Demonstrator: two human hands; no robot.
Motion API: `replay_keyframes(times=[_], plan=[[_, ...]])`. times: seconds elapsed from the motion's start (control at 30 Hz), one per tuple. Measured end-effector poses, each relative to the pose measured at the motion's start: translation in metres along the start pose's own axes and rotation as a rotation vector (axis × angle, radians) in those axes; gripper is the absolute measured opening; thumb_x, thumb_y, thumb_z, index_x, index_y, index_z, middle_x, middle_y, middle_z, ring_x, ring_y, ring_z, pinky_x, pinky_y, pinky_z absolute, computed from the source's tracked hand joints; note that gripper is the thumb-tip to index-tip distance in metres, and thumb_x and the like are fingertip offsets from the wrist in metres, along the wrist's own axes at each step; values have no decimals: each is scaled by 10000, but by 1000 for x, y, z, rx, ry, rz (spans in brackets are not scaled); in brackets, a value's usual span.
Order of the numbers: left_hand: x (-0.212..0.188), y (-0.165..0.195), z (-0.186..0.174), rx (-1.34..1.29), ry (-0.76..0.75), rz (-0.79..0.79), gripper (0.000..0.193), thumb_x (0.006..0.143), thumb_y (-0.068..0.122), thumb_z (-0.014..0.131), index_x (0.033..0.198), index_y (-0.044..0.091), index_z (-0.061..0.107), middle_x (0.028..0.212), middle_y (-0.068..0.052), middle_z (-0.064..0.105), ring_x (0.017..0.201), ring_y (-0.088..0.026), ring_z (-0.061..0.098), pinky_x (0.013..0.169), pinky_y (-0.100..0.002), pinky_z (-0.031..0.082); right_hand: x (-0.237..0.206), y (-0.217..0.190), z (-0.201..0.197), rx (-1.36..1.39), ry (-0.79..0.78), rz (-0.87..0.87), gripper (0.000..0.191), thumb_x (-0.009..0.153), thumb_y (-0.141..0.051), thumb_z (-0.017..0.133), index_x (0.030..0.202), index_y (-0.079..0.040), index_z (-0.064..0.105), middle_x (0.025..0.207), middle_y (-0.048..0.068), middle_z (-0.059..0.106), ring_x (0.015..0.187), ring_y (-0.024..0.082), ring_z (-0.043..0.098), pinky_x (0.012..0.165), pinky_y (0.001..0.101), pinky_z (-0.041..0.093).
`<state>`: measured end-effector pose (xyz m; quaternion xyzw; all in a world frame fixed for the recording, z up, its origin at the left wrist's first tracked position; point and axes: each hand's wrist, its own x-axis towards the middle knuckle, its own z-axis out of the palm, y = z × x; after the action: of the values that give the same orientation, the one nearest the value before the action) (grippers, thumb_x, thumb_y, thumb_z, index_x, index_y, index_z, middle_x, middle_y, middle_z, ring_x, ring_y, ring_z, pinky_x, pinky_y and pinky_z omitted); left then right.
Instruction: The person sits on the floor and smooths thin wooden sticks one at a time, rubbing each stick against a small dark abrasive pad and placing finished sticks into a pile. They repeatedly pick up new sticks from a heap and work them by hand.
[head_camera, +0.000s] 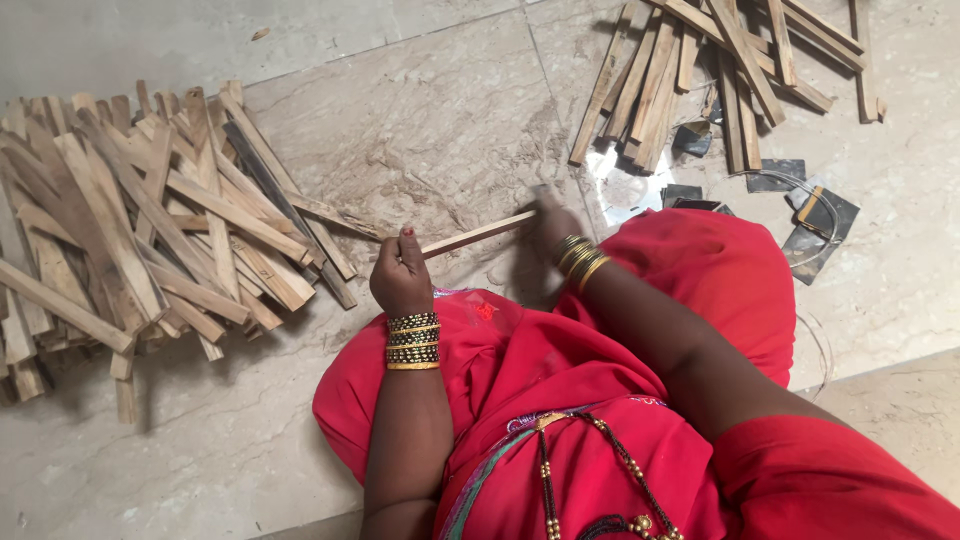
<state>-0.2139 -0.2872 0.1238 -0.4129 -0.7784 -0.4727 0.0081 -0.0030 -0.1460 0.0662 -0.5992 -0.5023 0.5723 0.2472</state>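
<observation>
My left hand (400, 275) is closed around one end of a thin pale wooden strip (478, 233) that slants up to the right above the stone floor. My right hand (552, 222) is at the strip's far end, blurred by motion, fingers closed on it or on something held against it; what it holds is unclear. Both wrists wear stacked bangles. My knees in red cloth (700, 270) lie just below the hands.
A big heap of wooden strips (150, 225) lies on the floor to the left. A smaller pile of strips (700, 70) is at the top right, with dark flat pieces (820, 225) and a thin wire loop beside it.
</observation>
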Motion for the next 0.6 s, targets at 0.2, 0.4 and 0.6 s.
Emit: replay_keyframes(times=[0.2, 0.4, 0.6], plan=[[-1, 2, 3, 24, 38, 26, 392, 1058, 363, 638, 789, 78, 638, 653, -114, 639, 546, -306, 599, 501, -421, 435, -88, -23, 67, -397, -219, -792, 562, 974, 44, 397, 1528, -35, 446, 1545, 248, 504, 1399, 376, 513, 1109, 422, 421], [-7, -3, 3, 19, 12, -39, 448, 1063, 399, 619, 747, 82, 611, 610, -116, 606, 509, -304, 576, 484, -427, 422, -68, 8, 61, -669, -27, -1075, 645, 972, 90, 461, 1590, -54, 346, 1579, 197, 483, 1452, 332, 518, 1227, 428, 446], [-8, -5, 7, 92, 31, -16, 463, 1060, 424, 616, 739, 91, 616, 582, -129, 577, 503, -333, 557, 477, -444, 413, 17, 38, -4, -851, -25, -330, 497, 1007, -109, 514, 1495, -130, 420, 1464, 220, 524, 1198, 411, 621, 993, 494, 531]])
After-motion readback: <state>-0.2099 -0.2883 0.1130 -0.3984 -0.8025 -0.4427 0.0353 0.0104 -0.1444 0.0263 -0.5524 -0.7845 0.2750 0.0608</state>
